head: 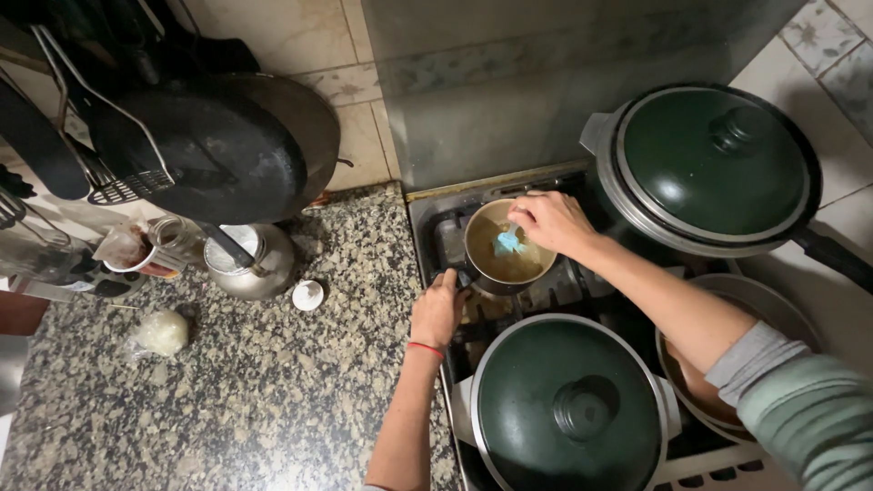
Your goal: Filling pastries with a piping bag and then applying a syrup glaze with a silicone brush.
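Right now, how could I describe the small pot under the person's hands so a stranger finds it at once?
Start at the stove right of the granite counter. Two big pots with dark green lids sit there; between them, at the back left, is the small pot. It alone is open, holding brownish liquid and something light blue under the right hand.

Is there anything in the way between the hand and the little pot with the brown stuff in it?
No, nothing visible is in the way. The right hand is already over the small pot, dipping a blue thing into the brown liquid. The left hand is at the pot's left side. The two green lids sit on other pots.
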